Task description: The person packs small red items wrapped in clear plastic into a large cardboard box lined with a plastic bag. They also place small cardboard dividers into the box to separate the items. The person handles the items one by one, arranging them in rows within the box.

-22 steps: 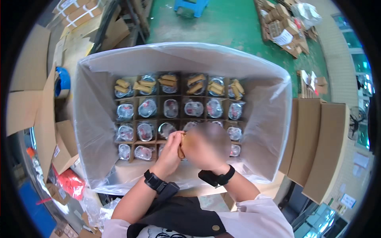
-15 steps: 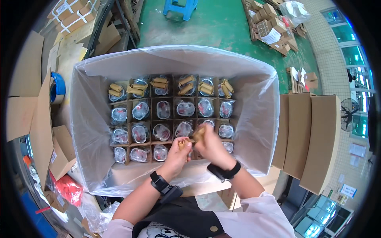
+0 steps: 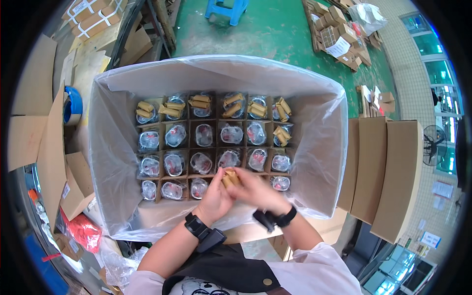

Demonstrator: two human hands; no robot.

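Observation:
Small brown paper packets (image 3: 229, 179) show between my hands, above the near rows of a divided carton. My left hand (image 3: 216, 197) is closed around them. My right hand (image 3: 259, 191) meets them from the right, its fingers partly hidden and smeared by motion. Below, cardboard dividers (image 3: 216, 129) form compartments, each visible one holding a clear-wrapped oval item (image 3: 231, 133) with red bits showing through. Pairs of brown packets (image 3: 200, 101) lie on the items along the far row. Another pair (image 3: 281, 135) lies in the second row's rightmost compartment. My hands cover part of the nearest row.
The carton is lined with a clear plastic bag (image 3: 322, 142) folded over its rim. Flattened cartons (image 3: 398, 172) stand at the right. On the left are an open box (image 3: 78, 187), a blue tape roll (image 3: 73, 105) and a red bag (image 3: 83, 231). A blue stool (image 3: 227, 10) stands beyond.
A pair of brown packets now lies in the second row's rightmost compartment, where none lay before. My right hand has moved down against the packets at my left hand, which has shifted slightly left.

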